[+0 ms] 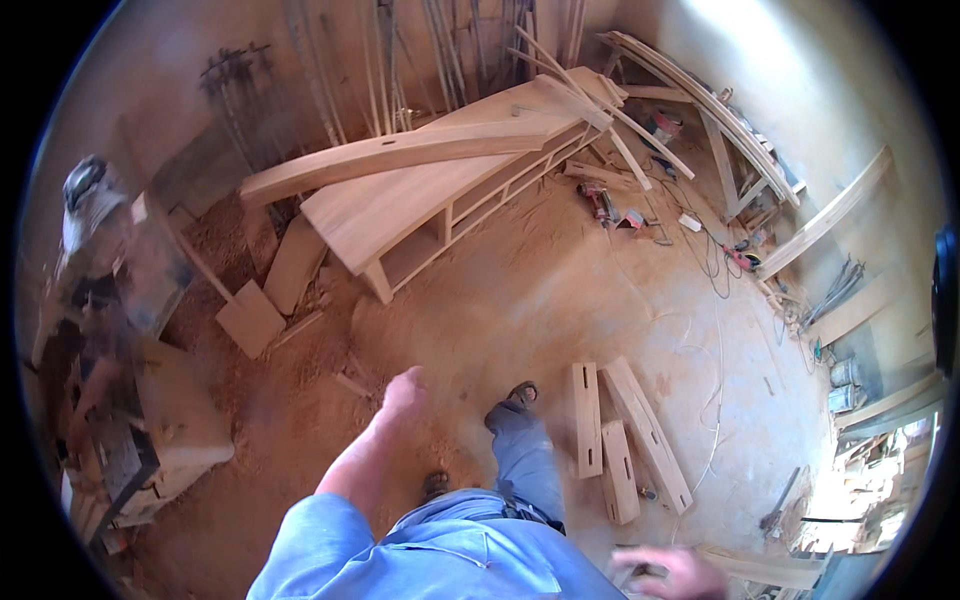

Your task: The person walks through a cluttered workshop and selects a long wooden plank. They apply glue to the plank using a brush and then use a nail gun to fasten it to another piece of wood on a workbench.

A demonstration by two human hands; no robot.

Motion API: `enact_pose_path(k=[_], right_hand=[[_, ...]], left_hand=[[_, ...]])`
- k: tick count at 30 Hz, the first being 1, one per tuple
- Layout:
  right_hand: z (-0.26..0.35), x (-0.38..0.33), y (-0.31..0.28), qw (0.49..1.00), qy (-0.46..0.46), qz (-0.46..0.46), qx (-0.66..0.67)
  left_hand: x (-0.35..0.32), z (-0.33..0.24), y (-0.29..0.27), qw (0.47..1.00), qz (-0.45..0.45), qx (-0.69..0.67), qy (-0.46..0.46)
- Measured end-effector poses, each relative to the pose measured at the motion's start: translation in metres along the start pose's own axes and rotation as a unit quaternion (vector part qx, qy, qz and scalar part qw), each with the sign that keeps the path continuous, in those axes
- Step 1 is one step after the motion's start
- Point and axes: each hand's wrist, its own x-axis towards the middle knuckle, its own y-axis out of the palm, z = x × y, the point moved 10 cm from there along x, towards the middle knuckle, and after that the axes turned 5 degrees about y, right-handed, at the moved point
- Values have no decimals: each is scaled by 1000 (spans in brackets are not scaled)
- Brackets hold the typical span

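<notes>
My left hand point(403, 390) swings out in front of me over the dusty floor, back side up. Its fingers are hidden from view, and nothing juts out of it. Low at the right, my right hand point(680, 574) hangs beside my body, slightly blurred. Its fingers are partly bent and apart, with nothing visible in them. Several slotted wooden pieces point(586, 420) lie on the floor ahead of that hand, beyond its reach. A long wooden bench-like frame point(400, 190) with open compartments stands farther off, and a thick slotted beam point(380, 155) lies across its top.
At the left stands a dusty machine or bench point(180, 430). Sawdust point(290, 400) covers the floor around loose boards point(252, 318). Power tools point(598, 203) and cables lie at the far right, near long timbers point(720, 110) by the wall. Clamps point(235, 95) lean at the back.
</notes>
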Motion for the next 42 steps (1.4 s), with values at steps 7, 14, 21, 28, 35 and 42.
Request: enact_pose_path(k=[7,14,21,28,35,42], right_hand=[[-91,170,-96,960,20,-167,225],[-76,190,-280,951,26,-260,164],[-47,280,-348,959,3,-252,128],[21,351,-448,946,103,-274,137],[59,399,-519,952,77,-281,98],[33,422,-588,921,124,-320,185]], left_hand=[[52,-67,70,961,254,106,-18],[75,7,44,936,264,155,-176],[205,-21,64,949,216,97,-210],[420,-170,75,961,234,97,-109],[616,-259,88,924,307,224,-35],[712,-281,122,972,206,33,-108]])
